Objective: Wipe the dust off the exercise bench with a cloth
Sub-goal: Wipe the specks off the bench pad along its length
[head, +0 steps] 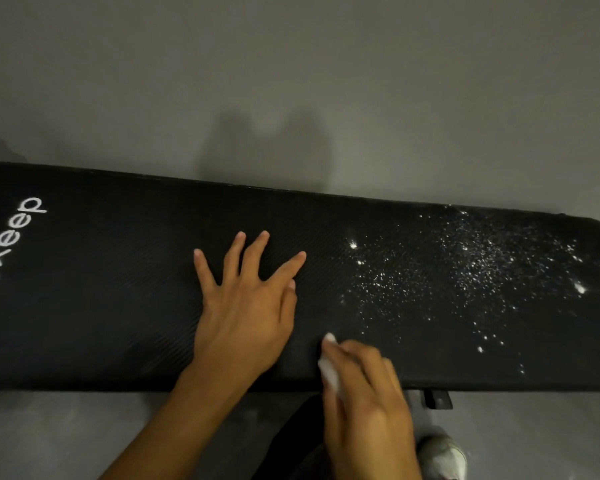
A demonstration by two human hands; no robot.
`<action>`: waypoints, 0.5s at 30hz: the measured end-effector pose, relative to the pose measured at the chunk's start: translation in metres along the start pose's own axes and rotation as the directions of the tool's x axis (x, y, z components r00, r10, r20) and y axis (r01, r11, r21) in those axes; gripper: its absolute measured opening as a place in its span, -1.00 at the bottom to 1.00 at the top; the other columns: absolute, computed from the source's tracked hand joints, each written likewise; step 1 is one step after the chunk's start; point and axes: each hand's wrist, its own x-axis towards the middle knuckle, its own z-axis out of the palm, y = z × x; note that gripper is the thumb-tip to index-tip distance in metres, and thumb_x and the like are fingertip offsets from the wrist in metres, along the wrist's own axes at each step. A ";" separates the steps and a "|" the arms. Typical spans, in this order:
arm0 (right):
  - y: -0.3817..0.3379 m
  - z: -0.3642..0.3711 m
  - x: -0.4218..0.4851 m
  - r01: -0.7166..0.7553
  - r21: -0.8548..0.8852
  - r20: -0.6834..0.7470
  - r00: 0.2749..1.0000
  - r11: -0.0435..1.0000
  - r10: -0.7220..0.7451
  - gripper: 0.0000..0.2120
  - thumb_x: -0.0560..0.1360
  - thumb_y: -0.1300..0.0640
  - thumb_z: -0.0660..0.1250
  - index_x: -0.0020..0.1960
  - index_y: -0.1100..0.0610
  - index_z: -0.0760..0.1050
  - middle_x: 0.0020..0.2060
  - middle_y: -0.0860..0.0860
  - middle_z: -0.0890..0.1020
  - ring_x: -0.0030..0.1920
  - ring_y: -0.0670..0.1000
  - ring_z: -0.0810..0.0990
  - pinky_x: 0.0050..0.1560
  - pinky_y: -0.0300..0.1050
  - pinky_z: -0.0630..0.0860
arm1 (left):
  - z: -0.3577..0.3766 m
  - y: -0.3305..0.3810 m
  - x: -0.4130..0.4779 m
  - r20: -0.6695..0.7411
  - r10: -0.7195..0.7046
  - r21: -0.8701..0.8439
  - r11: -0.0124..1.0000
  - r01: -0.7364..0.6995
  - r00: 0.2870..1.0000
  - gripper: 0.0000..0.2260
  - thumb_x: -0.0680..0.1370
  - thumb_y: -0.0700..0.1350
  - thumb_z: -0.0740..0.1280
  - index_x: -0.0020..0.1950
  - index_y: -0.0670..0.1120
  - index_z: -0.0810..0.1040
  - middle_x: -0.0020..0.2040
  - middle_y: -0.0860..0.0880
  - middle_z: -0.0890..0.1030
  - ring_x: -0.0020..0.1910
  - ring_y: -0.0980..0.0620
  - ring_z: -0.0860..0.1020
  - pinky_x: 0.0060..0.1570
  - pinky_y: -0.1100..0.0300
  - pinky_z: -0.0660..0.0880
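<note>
Two bare hands work over a long black bench [118, 289] that runs across the middle of the frame from the left edge to the right edge. The left hand [243, 306] lies flat on the pad near the centre, fingers straight and spread wide, thumb tucked toward the right. The right hand [368, 393] sits at the lower centre right, on the near edge of the bench, its fingers curled round a small white cloth [328, 365] that shows on the hand's left side; the hand is blurred. White dust [465, 268] is scattered in specks over the right part of the pad, to the upper right of the cloth. White lettering [16, 230] reading "Keep" stands at the left end of the pad. A grey floor [291, 81] fills the upper frame. A pale shoe [442, 459] shows at the bottom right, and a small black bracket [437, 399] sticks out under the bench's near edge.
</note>
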 end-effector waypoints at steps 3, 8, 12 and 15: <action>0.012 -0.001 0.020 -0.065 -0.034 0.003 0.998 0.997 0.065 -0.74 0.60 0.14 0.28 0.21 0.21 0.62 0.06 0.04 0.59 -0.05 0.04 0.55 0.02 -0.11 0.51 | -0.001 0.001 -0.001 0.010 0.018 0.006 1.000 -0.018 1.000 -0.50 0.63 0.20 -0.10 0.55 0.30 0.31 0.64 -0.10 0.21 0.65 -0.17 0.03 0.51 -0.47 -0.12; 0.004 -0.006 -0.001 -0.005 0.042 0.031 1.000 0.999 0.004 -0.70 0.57 0.08 0.25 0.20 0.15 0.64 0.08 -0.01 0.61 -0.05 0.01 0.57 0.06 -0.19 0.50 | 0.000 0.003 -0.005 0.007 0.037 0.044 0.998 -0.037 0.999 -0.52 0.64 0.20 -0.06 0.53 0.27 0.36 0.61 -0.13 0.29 0.63 -0.21 0.13 0.48 -0.50 0.00; 0.024 -0.011 0.014 -0.076 -0.031 0.020 0.997 0.997 0.077 -0.73 0.52 0.24 0.39 0.21 0.17 0.63 0.07 0.03 0.60 -0.04 0.03 0.54 0.04 -0.14 0.50 | 0.001 0.010 0.000 0.025 0.007 0.057 0.998 -0.009 1.000 -0.52 0.65 0.22 -0.12 0.58 0.34 0.19 0.67 -0.11 0.10 0.66 -0.20 -0.05 0.48 -0.47 -0.16; 0.017 -0.003 0.032 -0.063 -0.035 0.038 0.997 0.997 0.064 -0.70 0.59 0.16 0.23 0.26 0.20 0.58 0.11 0.03 0.57 0.01 0.04 0.52 0.06 -0.04 0.56 | 0.004 0.011 0.002 0.014 0.019 0.058 0.998 -0.020 1.000 -0.48 0.61 0.25 -0.15 0.58 0.34 0.18 0.67 -0.11 0.10 0.66 -0.20 -0.05 0.46 -0.47 -0.20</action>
